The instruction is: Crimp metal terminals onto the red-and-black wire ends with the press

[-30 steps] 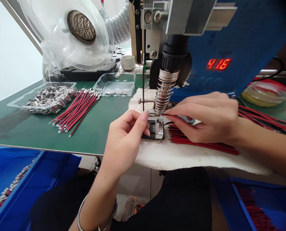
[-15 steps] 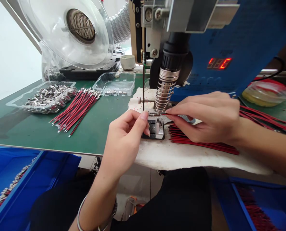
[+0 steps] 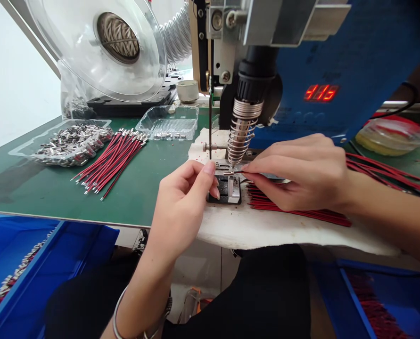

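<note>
Between the thumb and forefinger of my right hand (image 3: 298, 172) is a thin red and black wire (image 3: 239, 172). Its left end meets a small metal part (image 3: 228, 174), which lies above the black and silver fixture (image 3: 234, 192). Just over that spot is the tip of the soldering iron (image 3: 245, 125), wrapped in a coil spring. My left hand (image 3: 185, 202) is at the fixture's left side, thumb and forefinger closed together. Whether anything is between those fingers is hidden. A bundle of red and black wires (image 3: 298, 209) lies beneath my right hand on a pale cloth (image 3: 266, 230).
On the green table (image 3: 132, 197) are a clear tray of metal parts (image 3: 75, 141), a pile of wires with metal ends (image 3: 112, 160) and another clear tray (image 3: 174, 125). A blue machine (image 3: 308, 61) with red digits stands behind. Blue bins (image 3: 86, 249) sit below the edge.
The wire end and metal part now lie slightly lower, over the fixture. My right hand has shifted a little left, and the machine's red digits have changed. My left hand is nearly still.
</note>
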{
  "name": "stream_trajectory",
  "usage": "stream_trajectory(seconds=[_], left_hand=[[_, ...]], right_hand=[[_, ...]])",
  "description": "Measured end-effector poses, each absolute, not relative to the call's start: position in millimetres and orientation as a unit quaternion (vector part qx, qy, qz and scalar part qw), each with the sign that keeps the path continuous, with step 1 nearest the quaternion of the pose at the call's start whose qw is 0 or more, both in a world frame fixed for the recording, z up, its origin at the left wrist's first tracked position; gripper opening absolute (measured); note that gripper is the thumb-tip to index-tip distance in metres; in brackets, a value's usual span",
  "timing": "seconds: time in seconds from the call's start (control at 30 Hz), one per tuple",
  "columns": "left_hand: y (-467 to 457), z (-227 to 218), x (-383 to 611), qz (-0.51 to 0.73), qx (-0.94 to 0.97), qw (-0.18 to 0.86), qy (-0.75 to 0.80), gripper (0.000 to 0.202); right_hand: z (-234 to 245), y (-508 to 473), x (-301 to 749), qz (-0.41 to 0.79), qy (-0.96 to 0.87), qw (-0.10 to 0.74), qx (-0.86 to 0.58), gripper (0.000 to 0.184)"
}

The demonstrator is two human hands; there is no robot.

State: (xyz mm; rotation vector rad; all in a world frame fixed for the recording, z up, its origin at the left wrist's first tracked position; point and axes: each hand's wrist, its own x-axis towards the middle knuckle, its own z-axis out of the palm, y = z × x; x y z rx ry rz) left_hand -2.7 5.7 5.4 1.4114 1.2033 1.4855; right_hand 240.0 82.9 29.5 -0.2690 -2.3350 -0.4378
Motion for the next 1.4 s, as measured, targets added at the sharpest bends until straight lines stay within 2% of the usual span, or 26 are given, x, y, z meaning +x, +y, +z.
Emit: stream_trajectory(seconds=[0.17,0.33,0.4,0.53,0.63,0.7,0.93,1.0,1.1,1.27,1.33,1.4], left_hand=[[2.4,2.0,-1.6,0.614,0.517,0.392,0.450,0.048],[-26.4,5.2,10.0,0.641,0.494,0.324,0.490,0.056],[-40.5,6.6,17.5,0.614,0.510,0.320,0.511,0.049],[-57.2,6.0,35.0,0.552,0.539,0.413,0.485,0.021],[-59.7,1.8,45.7,0.503,0.526,0.518,0.449,0.023],[-58.3,-1.8,50.4,0.488,0.526,0.551,0.426,0.023],[-52.4,-1.9,59.3,0.516,0.525,0.538,0.411,0.027],[-55.9,0.4,55.5,0.541,0.508,0.517,0.427,0.024],[-59.6,3.1,34.5,0.598,0.487,0.428,0.471,0.018],[-40.6,11.9,-26.0,0.617,0.458,0.267,0.582,0.016],[-27.6,17.0,-47.1,0.590,0.473,0.202,0.623,0.014],[-16.3,22.2,-63.0,0.534,0.492,0.148,0.671,0.011]], right_hand=[[29.3,81.3,240.3,-0.177,-0.907,0.366,-0.105,0.018],[34.3,74.8,242.1,-0.191,-0.906,0.362,-0.113,0.029],[37.1,72.7,243.4,-0.169,-0.911,0.361,-0.107,0.031],[39.4,73.4,246.1,-0.096,-0.926,0.360,-0.068,0.034],[39.6,75.6,247.3,-0.094,-0.935,0.342,-0.024,0.041],[40.3,75.7,247.4,-0.103,-0.939,0.329,-0.004,0.045],[45.9,70.5,247.4,-0.110,-0.947,0.301,0.010,0.049],[44.6,74.0,249.5,-0.115,-0.948,0.295,0.016,0.047],[38.5,84.6,253.1,-0.149,-0.950,0.274,0.003,0.040],[38.8,95.3,252.0,-0.154,-0.974,0.098,-0.131,0.028],[45.9,94.5,249.2,-0.123,-0.976,0.009,-0.181,0.028],[52.9,93.1,246.4,-0.109,-0.973,-0.021,-0.201,0.027]])
